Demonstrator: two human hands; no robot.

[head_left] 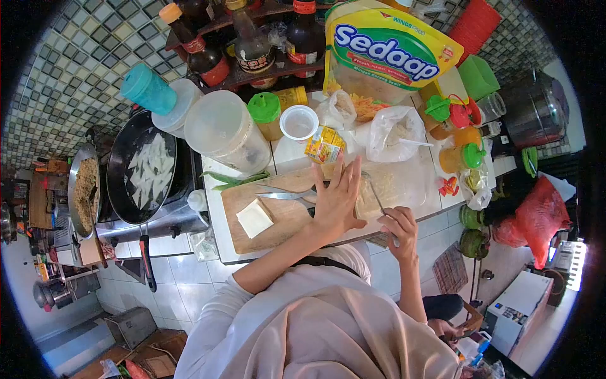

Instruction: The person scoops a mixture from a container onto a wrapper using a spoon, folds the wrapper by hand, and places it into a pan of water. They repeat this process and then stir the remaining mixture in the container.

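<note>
My left hand (338, 202) is raised over the right part of the wooden cutting board (243, 196), its fingers spread and nothing visible in them. Scissors (284, 193) lie on the board, partly hidden behind that hand. A white square stack (254, 218), like thin wrapper sheets, rests at the board's left. My right hand (399, 230) is closed around a slim metal utensil (377, 197). The utensil's far end reaches into a clear shallow container (413, 186) with pale yellowish contents. Whether it is a spoon or a fork cannot be made out.
On the stove at left, a black frying pan (117, 183) holds pale strips, beside a wok (77, 174) of brown crumbly food. A clear tub (221, 129), white cup (299, 122), seasoning packet (325, 144), plastic bag (396, 132) and capped jars line the counter's back. Green chillies (237, 180) lie behind the board.
</note>
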